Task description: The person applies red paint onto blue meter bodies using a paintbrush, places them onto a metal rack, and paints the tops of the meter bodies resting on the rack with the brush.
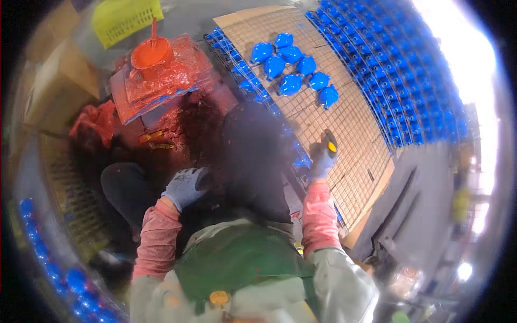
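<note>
My right hand (322, 161), in a grey glove with dark fingers, is held over a wire mesh rack (355, 177) lying on brown cardboard. Its fingers are closed around a small yellow thing (332, 146), too little of which shows to name. Farther up the same rack sit several glossy blue rounded pieces (291, 84) with small pointed ends. My left hand (186, 187), gloved alike, is by my dark-trousered leg, away from the rack. Its fingers turn down and are partly lost in the dark, so whether it holds anything cannot be seen.
A red paint pot (151, 54) with a stick in it stands on a red-smeared stack at the left. Racks of many blue pieces (388, 70) fill the far right. Cardboard boxes (62, 89) and a yellow crate (126, 20) stand far left; more blue pieces (76, 280) lie near left.
</note>
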Demonstrator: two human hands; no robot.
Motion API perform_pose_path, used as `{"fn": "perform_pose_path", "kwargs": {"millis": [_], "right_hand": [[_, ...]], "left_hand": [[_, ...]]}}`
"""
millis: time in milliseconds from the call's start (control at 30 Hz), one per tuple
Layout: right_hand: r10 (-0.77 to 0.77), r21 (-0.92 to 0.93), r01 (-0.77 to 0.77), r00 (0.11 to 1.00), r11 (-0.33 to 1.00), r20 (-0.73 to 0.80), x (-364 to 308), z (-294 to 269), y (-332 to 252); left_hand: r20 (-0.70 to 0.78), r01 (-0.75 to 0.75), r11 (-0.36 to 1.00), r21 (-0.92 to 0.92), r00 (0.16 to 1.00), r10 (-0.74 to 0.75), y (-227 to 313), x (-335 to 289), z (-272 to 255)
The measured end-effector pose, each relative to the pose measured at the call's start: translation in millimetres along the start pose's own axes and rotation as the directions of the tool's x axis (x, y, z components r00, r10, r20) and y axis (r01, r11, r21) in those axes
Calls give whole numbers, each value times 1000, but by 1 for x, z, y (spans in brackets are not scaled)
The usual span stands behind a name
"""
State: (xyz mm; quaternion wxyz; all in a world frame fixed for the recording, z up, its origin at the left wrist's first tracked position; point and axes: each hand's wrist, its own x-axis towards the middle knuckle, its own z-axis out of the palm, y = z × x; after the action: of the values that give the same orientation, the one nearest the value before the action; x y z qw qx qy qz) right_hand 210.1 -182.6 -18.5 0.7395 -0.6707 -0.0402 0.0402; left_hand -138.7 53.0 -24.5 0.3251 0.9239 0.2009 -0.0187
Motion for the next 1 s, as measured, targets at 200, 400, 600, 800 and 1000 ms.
{"fn": "perform_pose_path", "kwargs": {"millis": [200, 400, 600, 800, 1000], "right_hand": [[-266, -339, 288, 958, 896, 109, 80, 77, 126], [-42, -390, -33, 983, 920, -180, 127, 174, 150], [69, -485, -95, 995, 870, -71, 134, 130, 164], [-27, -242, 47, 996, 969, 89, 94, 26, 124], [-334, -721, 518, 854, 460, 400, 63, 14, -14]], "left_hand": [[227, 280, 929, 242, 915, -334, -10, -4, 0], [217, 338, 898, 283, 889, -403, -10, 10, -5], [233, 337, 899, 281, 884, -404, -24, 3, 12], [82, 246, 931, 269, 958, -276, -22, -5, 3], [-208, -14, 998, -60, 978, 1, 33, 22, -40]]}}
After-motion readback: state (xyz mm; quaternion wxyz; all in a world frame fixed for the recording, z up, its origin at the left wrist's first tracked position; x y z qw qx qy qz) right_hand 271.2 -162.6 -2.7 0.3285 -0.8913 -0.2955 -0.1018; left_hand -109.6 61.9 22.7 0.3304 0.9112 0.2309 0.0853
